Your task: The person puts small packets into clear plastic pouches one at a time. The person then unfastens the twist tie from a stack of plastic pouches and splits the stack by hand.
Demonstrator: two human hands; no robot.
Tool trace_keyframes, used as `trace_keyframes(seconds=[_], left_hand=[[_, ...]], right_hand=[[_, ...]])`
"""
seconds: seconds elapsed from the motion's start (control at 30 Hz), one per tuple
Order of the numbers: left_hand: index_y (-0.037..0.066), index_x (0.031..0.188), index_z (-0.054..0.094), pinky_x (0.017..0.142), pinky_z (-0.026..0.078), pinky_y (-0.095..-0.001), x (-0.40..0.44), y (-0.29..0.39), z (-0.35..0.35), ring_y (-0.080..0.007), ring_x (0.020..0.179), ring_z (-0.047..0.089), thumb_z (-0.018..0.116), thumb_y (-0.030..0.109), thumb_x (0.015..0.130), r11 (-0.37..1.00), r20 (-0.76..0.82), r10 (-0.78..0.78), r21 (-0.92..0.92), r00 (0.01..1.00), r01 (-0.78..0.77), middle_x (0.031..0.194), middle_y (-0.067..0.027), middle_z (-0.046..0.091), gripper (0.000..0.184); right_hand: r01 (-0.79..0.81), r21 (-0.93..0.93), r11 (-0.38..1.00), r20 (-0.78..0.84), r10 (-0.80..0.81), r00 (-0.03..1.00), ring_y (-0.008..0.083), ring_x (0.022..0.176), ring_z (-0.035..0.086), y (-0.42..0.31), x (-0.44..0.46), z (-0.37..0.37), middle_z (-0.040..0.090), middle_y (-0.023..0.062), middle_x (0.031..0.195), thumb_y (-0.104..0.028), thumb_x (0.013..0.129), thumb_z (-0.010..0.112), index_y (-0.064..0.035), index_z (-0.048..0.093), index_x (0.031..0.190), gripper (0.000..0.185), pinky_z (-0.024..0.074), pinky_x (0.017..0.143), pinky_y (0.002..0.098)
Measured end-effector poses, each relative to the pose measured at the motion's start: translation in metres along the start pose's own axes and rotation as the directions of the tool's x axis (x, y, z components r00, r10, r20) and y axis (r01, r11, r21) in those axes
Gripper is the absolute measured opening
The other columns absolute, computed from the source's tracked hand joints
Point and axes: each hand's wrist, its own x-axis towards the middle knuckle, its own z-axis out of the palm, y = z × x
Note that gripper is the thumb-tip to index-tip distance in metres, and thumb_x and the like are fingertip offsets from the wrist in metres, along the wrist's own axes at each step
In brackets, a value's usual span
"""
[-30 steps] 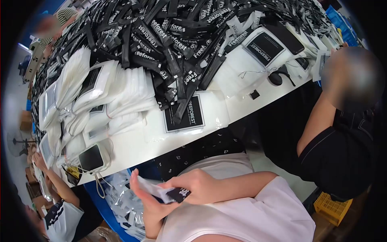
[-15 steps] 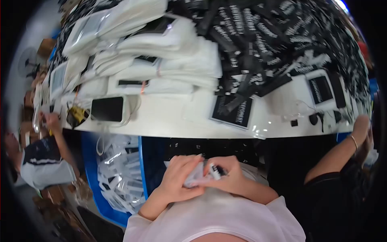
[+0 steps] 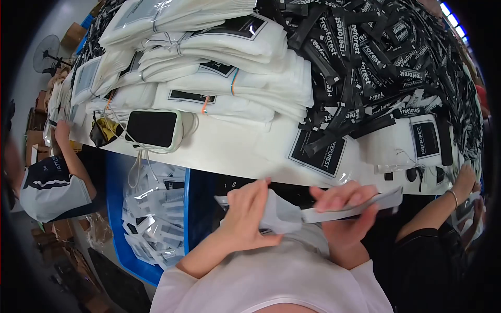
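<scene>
A blue bin (image 3: 187, 221) at eight o'clock holds clear pouches (image 3: 156, 208). At six, the left hand (image 3: 242, 216) grips a white bag (image 3: 282, 213); at four, the right hand (image 3: 342, 229) is clamped on pale strips (image 3: 389, 201). Stacked bags (image 3: 271, 46) rise at eleven, behind a phone (image 3: 151, 128); black sachets (image 3: 365, 73) heap at one.

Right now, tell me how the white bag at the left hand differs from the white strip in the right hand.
The white bag looks soft and rumpled; the white strip looks flatter and straighter. The bag is broad and short where it shows, the strip long and narrow. The bag sits at the left hand, while the strip lies between the fingers and thumb of the right hand. Both are pale.
</scene>
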Motion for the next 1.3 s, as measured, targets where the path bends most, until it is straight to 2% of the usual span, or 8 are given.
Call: trace_keyframes(seconds=[0.17, 0.53, 0.67, 0.7, 0.93, 1.03, 1.17, 1.3], left_hand=[[-0.006, 0.135, 0.017, 0.081, 0.027, -0.0404, 0.006, -0.003, 0.014, -0.0318, 0.104, 0.043, 0.075, 0.038, 0.048, 0.992, -0.111, 0.099, 0.089, 0.989, -0.089, 0.122, -0.0216, 0.041, 0.113], [-0.004, 0.137, 0.015, 0.078, 0.027, -0.0404, 0.013, -0.002, 0.012, -0.0318, 0.104, 0.043, 0.076, 0.043, 0.045, 0.991, -0.074, 0.129, 0.031, 0.989, -0.127, 0.124, -0.0218, 0.039, 0.120], [-0.003, 0.136, 0.018, 0.074, 0.028, -0.0392, 0.015, -0.004, 0.010, -0.0303, 0.104, 0.045, 0.077, 0.040, 0.045, 0.994, -0.066, 0.109, -0.008, 0.992, -0.110, 0.123, -0.0198, 0.042, 0.117], [-0.003, 0.135, 0.020, 0.074, 0.028, -0.0387, 0.015, -0.004, 0.006, -0.0302, 0.104, 0.045, 0.077, 0.041, 0.043, 0.996, -0.049, 0.086, -0.006, 0.995, -0.086, 0.122, -0.0196, 0.042, 0.117], [-0.005, 0.133, 0.022, 0.076, 0.033, -0.0398, 0.020, 0.003, 0.000, -0.0313, 0.099, 0.049, 0.077, 0.031, 0.054, 0.994, 0.141, 0.113, -0.024, 0.984, -0.110, 0.121, -0.0175, 0.045, 0.103], [-0.002, 0.136, 0.020, 0.071, 0.044, -0.0342, 0.023, -0.007, -0.015, -0.0318, 0.084, 0.055, 0.077, 0.019, 0.062, 0.948, 0.201, -0.112, -0.272, 0.973, 0.165, 0.101, -0.0188, 0.056, 0.096], [0.000, 0.139, 0.015, 0.062, 0.043, -0.0208, 0.024, -0.001, -0.024, -0.0113, 0.066, 0.056, 0.074, 0.003, 0.059, 0.872, 0.267, -0.295, -0.317, 0.917, 0.373, 0.078, -0.0095, 0.060, 0.098], [0.000, 0.137, 0.021, 0.064, 0.046, -0.0242, 0.023, -0.002, -0.025, -0.0196, 0.069, 0.062, 0.074, 0.009, 0.064, 0.858, 0.289, -0.312, -0.323, 0.905, 0.399, 0.079, -0.0119, 0.062, 0.091]], right_hand=[[-0.008, -0.741, 0.671, 0.315, 0.359, 0.879, 0.0356, 0.122, 0.039, -0.011, 0.005, 0.004, 0.054, 0.0095, 0.121, -0.017, 0.090, 0.041, -0.0021, 0.047, 0.123, 0.037, 0.0079, 0.107, 0.0484], [-0.321, -0.693, 0.645, 0.074, 0.507, 0.859, 0.0316, 0.129, 0.025, -0.009, 0.007, 0.000, 0.024, 0.0176, 0.142, -0.013, 0.088, 0.043, 0.0054, 0.044, 0.123, 0.040, 0.0173, 0.105, 0.0414], [0.131, -0.873, 0.469, 0.087, -0.115, 0.990, 0.0259, 0.105, 0.047, -0.002, -0.006, -0.002, 0.045, 0.0160, 0.122, -0.020, 0.078, 0.066, 0.0057, 0.049, 0.114, 0.047, 0.0323, 0.093, 0.0410], [0.262, -0.938, 0.227, 0.278, 0.042, 0.960, 0.0211, 0.088, 0.052, -0.020, 0.000, -0.005, 0.056, 0.0056, 0.099, -0.025, 0.071, 0.071, -0.0015, 0.057, 0.103, 0.043, 0.0353, 0.084, 0.0397], [0.371, -0.926, 0.074, 0.353, 0.524, 0.775, 0.0175, 0.101, 0.051, -0.013, 0.004, -0.012, 0.059, -0.0048, 0.089, -0.019, 0.066, 0.070, -0.0087, 0.064, 0.087, 0.024, 0.0322, 0.089, 0.0461], [0.258, -0.946, 0.195, 0.322, 0.481, 0.816, 0.0176, 0.104, 0.049, -0.016, 0.012, -0.009, 0.060, -0.0023, 0.091, -0.014, 0.069, 0.068, -0.0080, 0.064, 0.091, 0.023, 0.0313, 0.094, 0.0455], [0.289, -0.941, 0.177, 0.337, 0.389, 0.858, 0.0205, 0.098, 0.053, -0.017, 0.018, -0.005, 0.061, -0.0004, 0.092, -0.011, 0.070, 0.067, -0.0077, 0.064, 0.092, 0.022, 0.0333, 0.092, 0.0431], [0.275, -0.902, 0.333, 0.399, 0.398, 0.826, 0.0228, 0.092, 0.054, -0.005, 0.018, -0.011, 0.061, 0.0018, 0.091, -0.007, 0.068, 0.069, -0.0068, 0.063, 0.092, 0.025, 0.0375, 0.087, 0.0407]])
